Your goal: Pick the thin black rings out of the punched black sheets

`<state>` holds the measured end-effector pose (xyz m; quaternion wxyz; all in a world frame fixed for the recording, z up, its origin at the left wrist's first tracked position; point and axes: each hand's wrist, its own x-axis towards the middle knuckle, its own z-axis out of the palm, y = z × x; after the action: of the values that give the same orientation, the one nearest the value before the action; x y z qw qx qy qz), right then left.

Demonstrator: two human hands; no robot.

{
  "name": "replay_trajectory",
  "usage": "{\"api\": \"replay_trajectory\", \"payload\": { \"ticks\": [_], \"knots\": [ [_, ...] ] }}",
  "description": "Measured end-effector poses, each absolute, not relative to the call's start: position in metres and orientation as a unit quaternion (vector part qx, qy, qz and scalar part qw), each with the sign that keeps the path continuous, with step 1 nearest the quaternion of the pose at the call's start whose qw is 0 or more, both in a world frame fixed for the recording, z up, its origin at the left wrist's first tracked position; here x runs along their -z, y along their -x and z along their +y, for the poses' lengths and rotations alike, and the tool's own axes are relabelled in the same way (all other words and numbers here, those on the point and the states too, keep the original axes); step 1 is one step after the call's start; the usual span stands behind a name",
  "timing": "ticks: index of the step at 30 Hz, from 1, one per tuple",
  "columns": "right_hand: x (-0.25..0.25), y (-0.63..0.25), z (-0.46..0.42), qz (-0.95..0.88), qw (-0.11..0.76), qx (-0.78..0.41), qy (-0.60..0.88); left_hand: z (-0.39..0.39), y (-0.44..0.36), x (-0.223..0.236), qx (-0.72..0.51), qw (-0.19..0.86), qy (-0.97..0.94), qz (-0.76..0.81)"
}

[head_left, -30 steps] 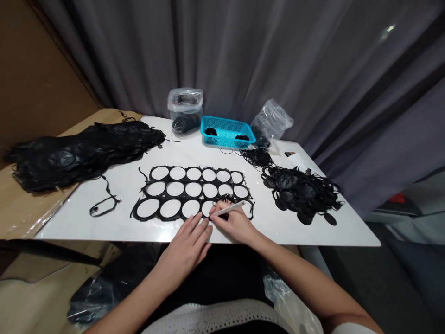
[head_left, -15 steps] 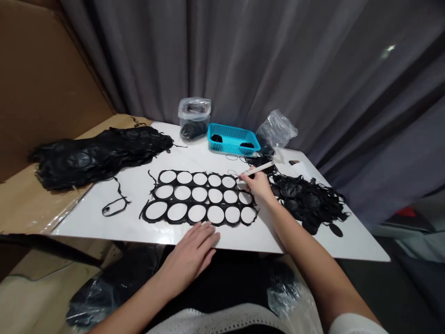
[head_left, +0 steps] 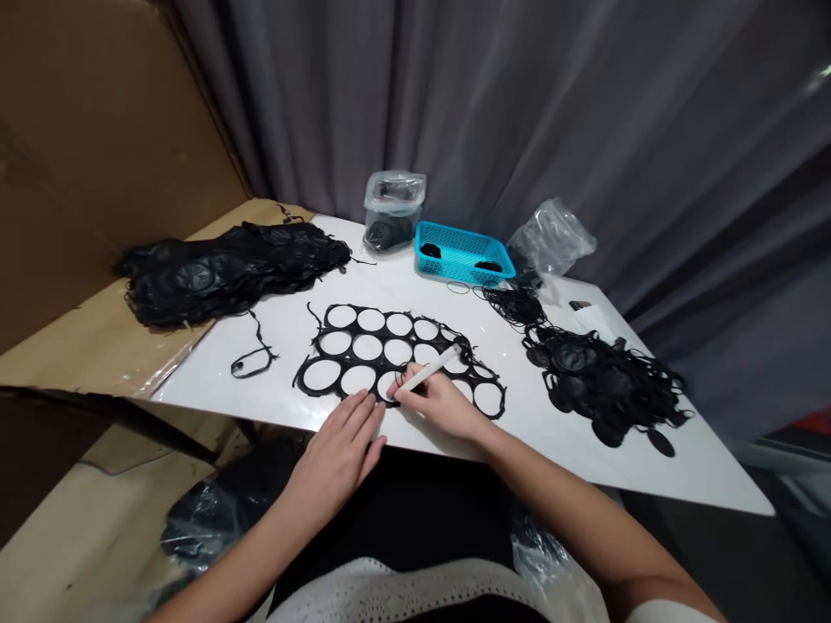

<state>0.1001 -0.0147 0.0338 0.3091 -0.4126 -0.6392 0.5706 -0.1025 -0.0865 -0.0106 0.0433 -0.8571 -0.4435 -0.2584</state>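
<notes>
A black sheet with rows of round holes (head_left: 376,334) lies flat on the white table. My left hand (head_left: 344,446) rests on its near edge, fingers stretched out flat and holding nothing. My right hand (head_left: 441,405) is closed around a slim white stick-shaped tool (head_left: 432,368), whose exact kind I cannot make out. The tool's far end points up and right across the sheet. My right fingertips are low over a front-row hole, and a thin black loop shows beside them. The sheet's right part is partly covered by this hand.
A heap of black sheets (head_left: 227,268) lies at the left, by a loose black strip (head_left: 253,362). Behind stand a clear tub (head_left: 393,212), a blue basket (head_left: 464,242) and a plastic bag (head_left: 551,238). Thin black rings (head_left: 516,305) and black scraps (head_left: 603,376) lie at the right.
My right hand has moved with the white tool from the sheet's back right corner to its front row. My left hand stays flat at the near edge. The view has shifted.
</notes>
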Motion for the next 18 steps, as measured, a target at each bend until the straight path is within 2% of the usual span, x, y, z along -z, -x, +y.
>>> {"api": "replay_trajectory", "payload": {
  "ticks": [3, 10, 16, 18],
  "knots": [
    [-0.031, -0.098, -0.020, -0.698, 0.300, -0.489, 0.429, -0.089, 0.102, 0.011, 0.256, 0.047, 0.859, -0.441],
    [-0.024, -0.095, -0.024, -0.764, 0.282, -0.396, 0.424, -0.089, 0.101, 0.011, 0.262, 0.029, 0.855, -0.447],
    [-0.022, -0.096, -0.024, -0.896, 0.209, -0.164, 0.356, -0.088, 0.100, 0.011, 0.263, 0.037, 0.858, -0.440],
    [-0.029, -0.106, 0.000, -0.879, 0.226, -0.126, 0.401, -0.087, 0.100, 0.011, 0.266, 0.034, 0.857, -0.439]
  ]
}}
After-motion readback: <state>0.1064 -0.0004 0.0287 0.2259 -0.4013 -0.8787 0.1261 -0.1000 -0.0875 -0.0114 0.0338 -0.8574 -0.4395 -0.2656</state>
